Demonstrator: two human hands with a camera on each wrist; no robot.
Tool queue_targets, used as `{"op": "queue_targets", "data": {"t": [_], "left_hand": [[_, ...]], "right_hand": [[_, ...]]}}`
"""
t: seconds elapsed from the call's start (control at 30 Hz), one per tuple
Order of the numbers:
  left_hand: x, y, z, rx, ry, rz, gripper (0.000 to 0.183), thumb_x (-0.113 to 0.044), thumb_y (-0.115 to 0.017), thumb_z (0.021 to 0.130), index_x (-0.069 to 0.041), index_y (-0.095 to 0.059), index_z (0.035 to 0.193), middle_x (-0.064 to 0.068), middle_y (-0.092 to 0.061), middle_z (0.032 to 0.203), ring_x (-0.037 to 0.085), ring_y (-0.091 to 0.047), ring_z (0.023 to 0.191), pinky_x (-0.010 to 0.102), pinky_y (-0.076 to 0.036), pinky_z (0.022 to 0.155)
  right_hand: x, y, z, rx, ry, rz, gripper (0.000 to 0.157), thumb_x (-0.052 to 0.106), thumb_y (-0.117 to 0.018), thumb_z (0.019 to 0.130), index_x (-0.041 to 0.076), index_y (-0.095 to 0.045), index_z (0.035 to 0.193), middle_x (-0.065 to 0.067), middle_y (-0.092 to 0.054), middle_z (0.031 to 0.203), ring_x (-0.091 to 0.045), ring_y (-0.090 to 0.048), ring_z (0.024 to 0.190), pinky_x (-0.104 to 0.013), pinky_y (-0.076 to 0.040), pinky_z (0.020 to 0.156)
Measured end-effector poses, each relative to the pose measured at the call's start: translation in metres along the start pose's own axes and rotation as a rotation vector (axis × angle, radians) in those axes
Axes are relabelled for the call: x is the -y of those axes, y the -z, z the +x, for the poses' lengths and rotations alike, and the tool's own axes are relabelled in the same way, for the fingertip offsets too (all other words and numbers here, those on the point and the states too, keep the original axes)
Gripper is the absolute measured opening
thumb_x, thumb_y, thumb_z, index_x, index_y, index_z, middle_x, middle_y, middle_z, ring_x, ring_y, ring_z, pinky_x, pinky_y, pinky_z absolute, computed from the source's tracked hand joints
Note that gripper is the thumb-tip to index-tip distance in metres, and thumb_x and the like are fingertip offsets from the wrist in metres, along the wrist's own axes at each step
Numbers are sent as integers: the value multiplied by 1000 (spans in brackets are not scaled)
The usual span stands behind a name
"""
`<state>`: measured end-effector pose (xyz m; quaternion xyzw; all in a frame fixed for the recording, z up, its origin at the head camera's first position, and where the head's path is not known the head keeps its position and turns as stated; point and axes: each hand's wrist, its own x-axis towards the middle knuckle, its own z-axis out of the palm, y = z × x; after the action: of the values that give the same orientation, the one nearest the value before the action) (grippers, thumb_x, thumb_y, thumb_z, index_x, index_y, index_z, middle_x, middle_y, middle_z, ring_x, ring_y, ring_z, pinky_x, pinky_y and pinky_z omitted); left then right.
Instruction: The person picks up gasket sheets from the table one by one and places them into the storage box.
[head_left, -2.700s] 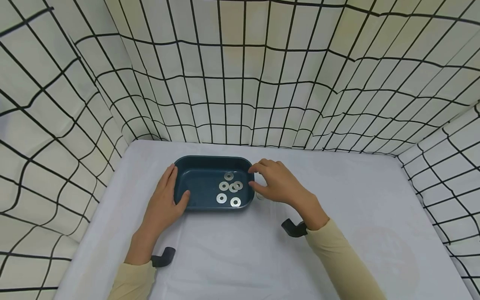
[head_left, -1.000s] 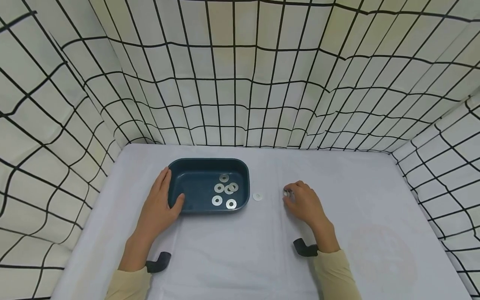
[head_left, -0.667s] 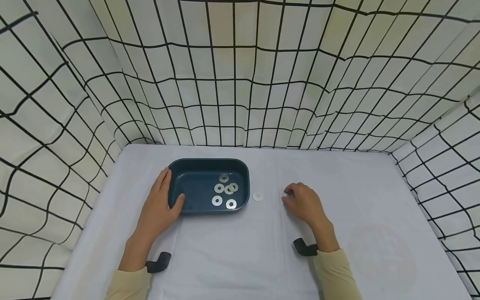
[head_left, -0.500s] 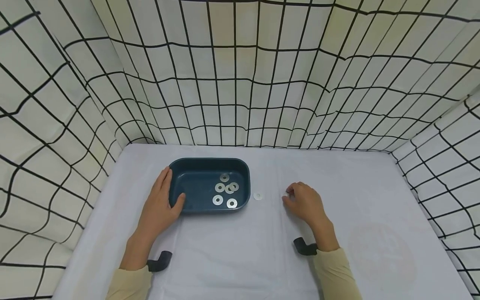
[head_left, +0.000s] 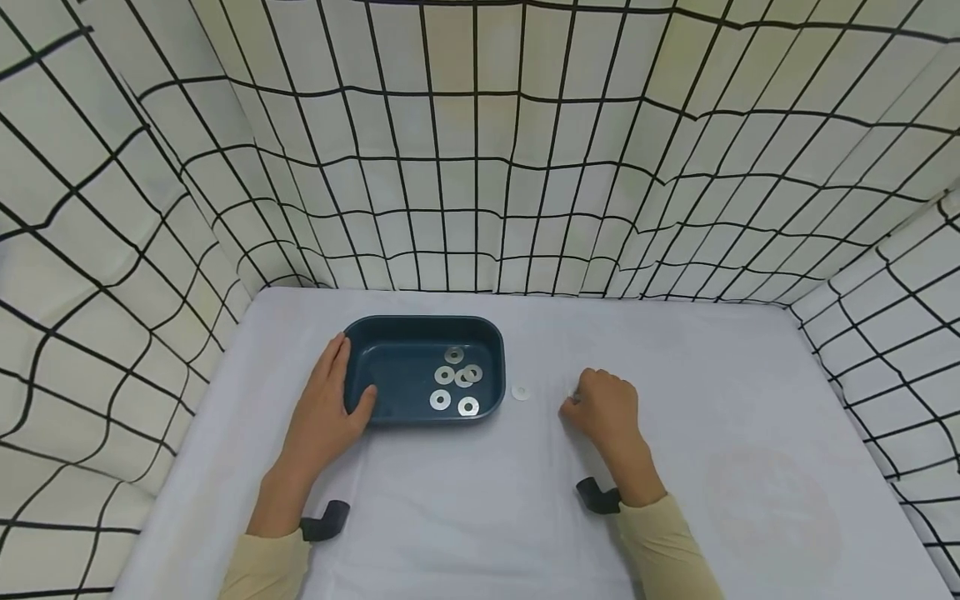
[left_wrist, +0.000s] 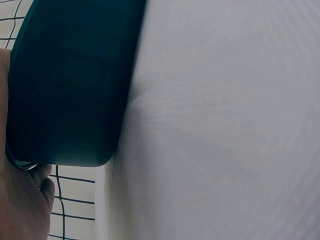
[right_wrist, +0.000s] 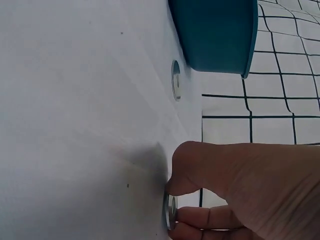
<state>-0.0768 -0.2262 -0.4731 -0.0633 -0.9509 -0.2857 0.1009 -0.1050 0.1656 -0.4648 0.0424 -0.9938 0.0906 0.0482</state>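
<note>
A dark blue-green rectangular tray (head_left: 405,367) lies on the white-covered table, with several flat metal washers (head_left: 440,400) toward its right end. My left hand (head_left: 322,417) holds the tray's left end, thumb over the near rim and fingers along the outer side. To the right of the tray, my right hand (head_left: 606,408) is low at the table with its fingers curled. In the right wrist view its thumb and fingers pinch the edges of a washer (right_wrist: 171,211) at the table surface. Another washer (head_left: 521,392) lies flat between the tray and this hand.
Black grid netting (head_left: 495,183) in front of pale walls rises behind the table and on both sides. White cloth (head_left: 450,517) covers the tabletop. A dark angular piece (head_left: 327,521) sits at the left wrist, and a similar one (head_left: 597,497) at the right wrist.
From the tray's right end, my right hand has moved right and down to a washer on the table; its fingers have since curled in more. The left hand stays at the tray.
</note>
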Motion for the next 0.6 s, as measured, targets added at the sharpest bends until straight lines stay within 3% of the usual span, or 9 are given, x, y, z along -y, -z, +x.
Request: {"op": "queue_targets", "data": {"t": [0.27, 0.4, 0.6], "left_hand": [[2, 1, 0, -6, 2, 0, 82, -35, -58, 99, -7, -13, 163, 16, -16, 170, 36, -18, 158, 57, -23, 126], [1, 1, 0, -2, 2, 0, 82, -34, -58, 99, -8, -14, 163, 14, -15, 170, 35, -18, 158, 55, -23, 126], [0, 0, 0, -3, -1, 0, 82, -33, -59, 99, -7, -15, 162, 14, -16, 170, 35, -19, 158, 55, -24, 126]], "right_hand": [[3, -1, 0, -47, 21, -11, 23, 11, -71, 67, 8, -50, 59, -4, -46, 54, -17, -36, 50, -27, -25, 44], [1, -2, -1, -55, 30, 26, 13, 13, -72, 69, 4, -62, 69, -7, -58, 62, -20, -49, 53, -28, -34, 46], [-5, -3, -4, -40, 41, 84, 18, 15, -74, 71, 4, -72, 85, -10, -68, 74, -23, -59, 64, -34, -47, 56]]}}
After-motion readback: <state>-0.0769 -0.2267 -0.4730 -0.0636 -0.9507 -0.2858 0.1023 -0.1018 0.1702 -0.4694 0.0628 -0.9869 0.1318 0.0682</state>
